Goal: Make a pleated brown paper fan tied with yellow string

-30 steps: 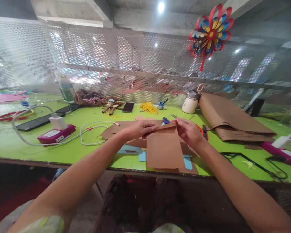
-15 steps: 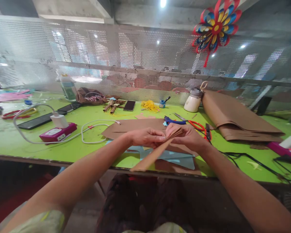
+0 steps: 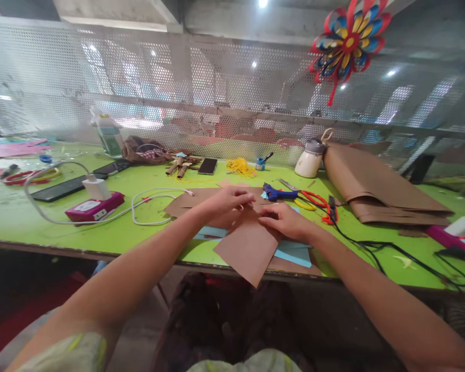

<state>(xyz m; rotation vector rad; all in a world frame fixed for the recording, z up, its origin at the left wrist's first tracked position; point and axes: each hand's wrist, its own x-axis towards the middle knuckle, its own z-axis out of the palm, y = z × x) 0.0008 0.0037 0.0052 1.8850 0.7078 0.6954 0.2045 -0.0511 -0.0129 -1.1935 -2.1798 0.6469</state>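
A brown paper sheet [image 3: 248, 250] lies on the green table [image 3: 147, 243], turned cornerwise, with one corner hanging over the front edge. My left hand [image 3: 228, 200] rests on its far edge with fingers extended and pressing down. My right hand [image 3: 282, 221] lies flat on the sheet's right part, fingers stretched out. Under the sheet are light blue paper pieces [image 3: 292, 253] and more brown paper [image 3: 186, 204].
Beyond my hands lie a blue glue gun [image 3: 277, 194], red-handled scissors [image 3: 308, 197] and a black cable [image 3: 375, 248]. A stack of brown paper [image 3: 375, 191] is at right, a white jar [image 3: 309, 160] behind. At left are a pink power strip [image 3: 95, 209] with charger, phones [image 3: 207, 166] and a bottle [image 3: 109, 135].
The brown sheet was held upright, then folded between both hands, and now lies flat on the table, rotated. Both hands have opened and pressed down on it.
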